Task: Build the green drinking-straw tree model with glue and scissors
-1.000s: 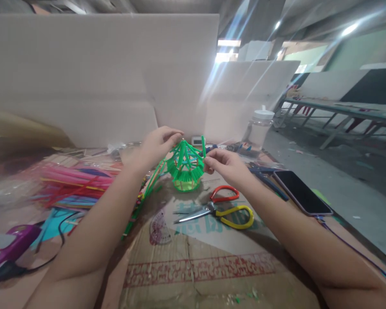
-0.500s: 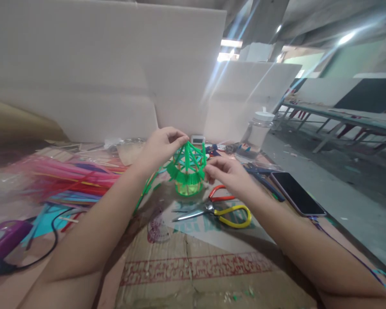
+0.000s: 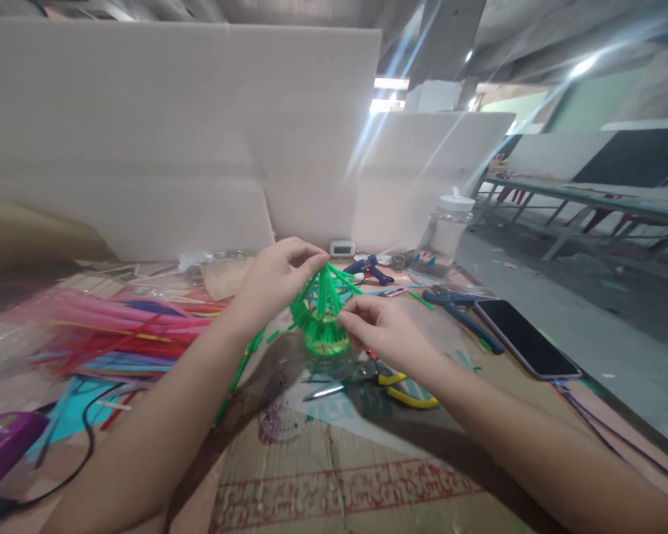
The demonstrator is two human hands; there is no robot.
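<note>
A small green craft frame (image 3: pixel 321 304) stands upright on the cardboard, with thin green strips meeting in a point above a ruffled round base. At its peak, the thumb and fingers of my left hand (image 3: pixel 286 271) pinch the strips together. My right hand (image 3: pixel 375 320) is closed at the frame's right side, its thumb and forefinger pinched against the lower ends of the strips. One green strip slants from the peak toward my right knuckles. Scissors (image 3: pixel 412 400) with yellow and red handles lie just below my right hand, partly covered by it.
Bundles of colored fuzzy stems (image 3: pixel 161 319) lie at left, near a purple device (image 3: pixel 11 445) with a black cord. At right are pliers (image 3: pixel 462 315), a phone (image 3: pixel 526 337) and a clear bottle (image 3: pixel 445 230). A blue glue gun (image 3: pixel 370 268) lies behind. White boards (image 3: pixel 172 133) stand at the back.
My right hand has moved left and lower against the frame. A green strip that stood upright at the right now slants outward from the peak. My left hand keeps its pinch; the view has tilted slightly.
</note>
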